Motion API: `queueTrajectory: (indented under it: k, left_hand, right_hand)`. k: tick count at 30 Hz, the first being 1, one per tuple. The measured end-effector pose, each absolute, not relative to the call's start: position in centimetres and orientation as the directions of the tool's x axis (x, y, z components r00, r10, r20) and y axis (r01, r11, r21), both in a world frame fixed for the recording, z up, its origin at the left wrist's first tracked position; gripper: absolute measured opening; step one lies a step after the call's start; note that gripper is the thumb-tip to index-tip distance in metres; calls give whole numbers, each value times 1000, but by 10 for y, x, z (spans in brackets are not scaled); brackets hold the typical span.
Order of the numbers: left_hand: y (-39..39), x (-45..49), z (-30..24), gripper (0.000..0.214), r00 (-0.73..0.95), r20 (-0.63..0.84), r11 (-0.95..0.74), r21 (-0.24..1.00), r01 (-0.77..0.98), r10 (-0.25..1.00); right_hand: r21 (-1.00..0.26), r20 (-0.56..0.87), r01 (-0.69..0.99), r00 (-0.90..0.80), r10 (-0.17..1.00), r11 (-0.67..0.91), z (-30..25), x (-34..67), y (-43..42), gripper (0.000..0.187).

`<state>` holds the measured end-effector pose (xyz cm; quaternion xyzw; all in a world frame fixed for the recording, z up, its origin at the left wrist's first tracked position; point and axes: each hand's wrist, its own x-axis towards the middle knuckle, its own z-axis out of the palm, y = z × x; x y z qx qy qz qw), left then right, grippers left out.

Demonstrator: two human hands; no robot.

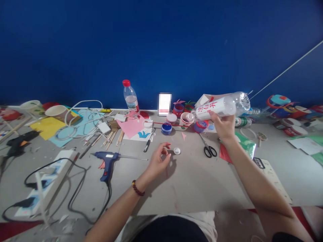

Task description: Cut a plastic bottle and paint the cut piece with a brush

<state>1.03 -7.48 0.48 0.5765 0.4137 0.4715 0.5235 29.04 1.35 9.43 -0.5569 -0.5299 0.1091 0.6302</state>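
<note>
Blue wall (pixel 161 47) behind, grey desk (pixel 191 188) below, viewed from where I stand in the room.

Large clear bottle (pixel 222 106): gripped by the right hand (pixel 224 126) around its body, tipped close to level, neck pointing across toward the left side. Its mouth is at the rim of a white paper cup (pixel 186 122), ahead of and between the hands. Flow of liquid: cannot tell.

Left hand (pixel 158 161): nothing visible in it, fingers loosely curled with a gap at the thumb. Small white cap (pixel 177 151) lies just beside its fingertips.

Step in hand, my judgement: pouring from bottle to cup. Next move seems to call for holding the neck over the rim while raising the base slowly; the cup stands unsupported, so a nudge could tip it.

Outward: blue jar (pixel 166 128) beyond the left hand; scissors (pixel 210 150) between the hands, nearer the right; glue gun (pixel 108 164) left of the left hand; power strip (pixel 50 183) farther out that way.
</note>
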Motion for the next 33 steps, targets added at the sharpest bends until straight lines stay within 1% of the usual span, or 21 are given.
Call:
queueTrajectory:
  k: [4,7,11,15,20,22,25,28,31,33]
  left_hand:
    - [-72,11,7,39,193,159,-158,987,-22,968]
    - [-72,12,9,36,188,139,-140,990,-7,972]
    - [-72,11,11,27,208,105,-119,991,59,973]
    - [-72,9,12,20,242,196,-241,955,171,950]
    - [-74,8,10,21,347,300,-404,870,284,889]
    - [-75,8,11,21,387,339,-467,829,307,857]
    - [-77,9,16,20,436,379,-531,789,309,816]
    - [-80,11,19,19,446,377,-519,816,256,812]
    - [-83,13,19,19,408,332,-426,889,166,851]
    - [-84,15,18,19,372,300,-363,925,111,878]
  right_hand:
    - [-846,518,397,450,728,356,98,287,8,66]
    - [-850,515,369,438,737,375,98,286,5,66]
    - [-864,493,358,449,746,355,95,285,2,66]
    - [-871,485,334,460,744,360,94,282,0,66]
    - [-870,488,331,486,725,364,93,280,2,71]
    - [-878,477,305,510,715,368,90,281,4,72]
    - [-892,441,202,580,685,404,85,284,7,76]
    - [-889,371,50,661,652,455,79,283,1,77]
    - [-879,274,-126,654,705,459,68,272,-19,64]
    - [-865,191,-271,601,776,423,58,257,-38,56]
